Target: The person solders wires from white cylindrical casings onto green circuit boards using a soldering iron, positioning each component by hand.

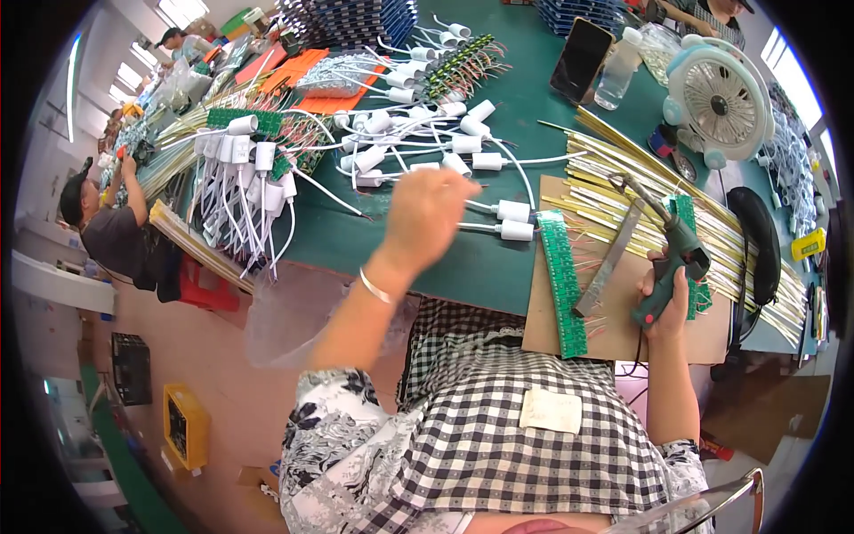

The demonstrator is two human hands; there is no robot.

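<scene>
My left hand (425, 218) is closed above the near side of a pile of white cylindrical connectors with cables (369, 160); whatever its fingers pinch is hidden. Just right of it, two more white cable connectors (516, 221) lie side by side by the table edge. My right hand (665, 298) grips a dark green pistol-shaped soldering gun (683, 254), its metal tip pointing up and left. Beneath the tool, a cardboard sheet (544, 303) carries a long green circuit board strip (562, 285) with thin wires, a flat metal bar (612, 254) and another green circuit board (703, 298), partly covered by the hand.
Yellowish thin strips (623, 169) fan out beyond the cardboard. Behind them stand a white fan (719, 102), a clear bottle (618, 69) and a phone (581, 60). A black case (754, 240) lies at right. Bundled connectors (245, 169) overhang the left table edge; co-workers sit farther off.
</scene>
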